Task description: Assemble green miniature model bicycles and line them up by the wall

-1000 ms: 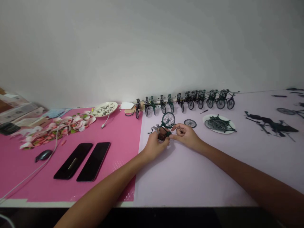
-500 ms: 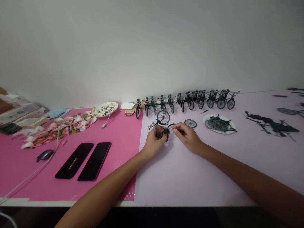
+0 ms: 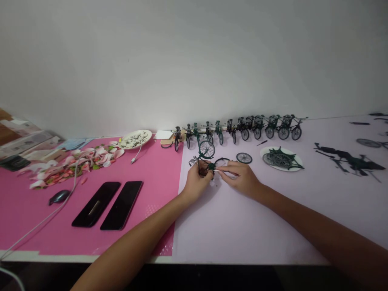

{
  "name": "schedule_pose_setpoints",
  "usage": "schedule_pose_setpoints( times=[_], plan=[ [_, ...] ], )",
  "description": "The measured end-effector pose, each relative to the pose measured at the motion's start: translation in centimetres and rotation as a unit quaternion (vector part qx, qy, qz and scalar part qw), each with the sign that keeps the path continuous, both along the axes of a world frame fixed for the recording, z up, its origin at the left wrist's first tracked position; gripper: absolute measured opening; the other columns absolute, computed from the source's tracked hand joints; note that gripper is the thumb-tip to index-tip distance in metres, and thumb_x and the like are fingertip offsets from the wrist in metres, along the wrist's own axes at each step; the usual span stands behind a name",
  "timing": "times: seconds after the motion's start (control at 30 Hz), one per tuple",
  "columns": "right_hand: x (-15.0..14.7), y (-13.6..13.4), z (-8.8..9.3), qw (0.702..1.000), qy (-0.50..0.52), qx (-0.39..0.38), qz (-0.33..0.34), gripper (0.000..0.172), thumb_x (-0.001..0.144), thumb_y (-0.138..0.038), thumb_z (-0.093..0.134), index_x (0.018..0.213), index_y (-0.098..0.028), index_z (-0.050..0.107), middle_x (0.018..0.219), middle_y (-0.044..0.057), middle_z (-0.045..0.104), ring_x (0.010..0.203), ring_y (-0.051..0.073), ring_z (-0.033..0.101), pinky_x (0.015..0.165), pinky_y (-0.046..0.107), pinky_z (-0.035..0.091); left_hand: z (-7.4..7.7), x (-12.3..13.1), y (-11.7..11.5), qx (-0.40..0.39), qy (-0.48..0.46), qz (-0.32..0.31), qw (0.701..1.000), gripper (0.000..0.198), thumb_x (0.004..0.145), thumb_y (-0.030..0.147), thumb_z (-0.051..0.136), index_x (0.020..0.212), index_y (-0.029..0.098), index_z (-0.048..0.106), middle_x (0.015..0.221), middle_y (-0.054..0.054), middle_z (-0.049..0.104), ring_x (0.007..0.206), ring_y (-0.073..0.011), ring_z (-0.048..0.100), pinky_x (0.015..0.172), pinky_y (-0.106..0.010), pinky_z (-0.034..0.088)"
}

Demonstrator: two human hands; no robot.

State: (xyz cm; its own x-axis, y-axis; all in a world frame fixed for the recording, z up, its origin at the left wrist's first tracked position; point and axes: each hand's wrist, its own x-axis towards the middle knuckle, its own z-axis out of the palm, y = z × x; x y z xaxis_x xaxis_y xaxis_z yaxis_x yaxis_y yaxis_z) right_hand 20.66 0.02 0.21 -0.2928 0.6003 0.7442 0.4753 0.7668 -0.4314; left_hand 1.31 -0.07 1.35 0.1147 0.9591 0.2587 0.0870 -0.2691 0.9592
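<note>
My left hand is closed around a partly built model bicycle, its spoked wheel pointing away from me. In my right hand is a small screwdriver, pinched by the fingers. The thin metal shaft reaches left to the middle of the bicycle frame, close to my left fingertips. Exactly what the tip touches is too small to make out. A curved black fender sticks out from the bicycle above the shaft. One loose spoked wheel lies just beyond my right hand.
Several model bicycles stand along the wall. A white plate bears wheels and green frames; dark parts lie to its right. On the pink mat are two phones, a mouse, a cable and a plate of small pieces.
My right hand has shifted slightly and turned, bringing the screwdriver shaft in against the bicycle's middle; before, the fingers were at the fender. My left hand keeps its hold.
</note>
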Motion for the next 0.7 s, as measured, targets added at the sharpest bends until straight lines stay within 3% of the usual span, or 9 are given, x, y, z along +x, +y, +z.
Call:
schedule_pose_setpoints(
  times=[0.5, 0.7],
  plan=[
    [-0.14, -0.30, 0.44, 0.999, -0.020, -0.047, -0.012, 0.024, 0.097, -0.032, 0.061, 0.102, -0.024, 0.083, 0.077, 0.005, 0.071, 0.060, 0.016, 0.058, 0.061, 0.030, 0.050, 0.00, -0.06, -0.06, -0.009, 0.023, -0.009, 1.000, 0.020, 0.080, 0.014, 0.068, 0.100, 0.016, 0.064, 0.083, -0.001, 0.067, 0.072, -0.0128, 0.062, 0.069, -0.024, 0.048],
    [0.12, -0.17, 0.31, 0.999, -0.052, -0.014, -0.011, 0.023, 0.098, -0.026, 0.061, 0.103, -0.024, 0.083, 0.079, 0.005, 0.073, 0.063, 0.016, 0.062, 0.062, 0.029, 0.049, -0.04, -0.06, -0.10, 0.000, 0.031, -0.004, 1.000, 0.021, 0.082, 0.013, 0.067, 0.102, 0.016, 0.064, 0.087, -0.002, 0.068, 0.074, -0.0125, 0.063, 0.070, -0.023, 0.048]
  ],
)
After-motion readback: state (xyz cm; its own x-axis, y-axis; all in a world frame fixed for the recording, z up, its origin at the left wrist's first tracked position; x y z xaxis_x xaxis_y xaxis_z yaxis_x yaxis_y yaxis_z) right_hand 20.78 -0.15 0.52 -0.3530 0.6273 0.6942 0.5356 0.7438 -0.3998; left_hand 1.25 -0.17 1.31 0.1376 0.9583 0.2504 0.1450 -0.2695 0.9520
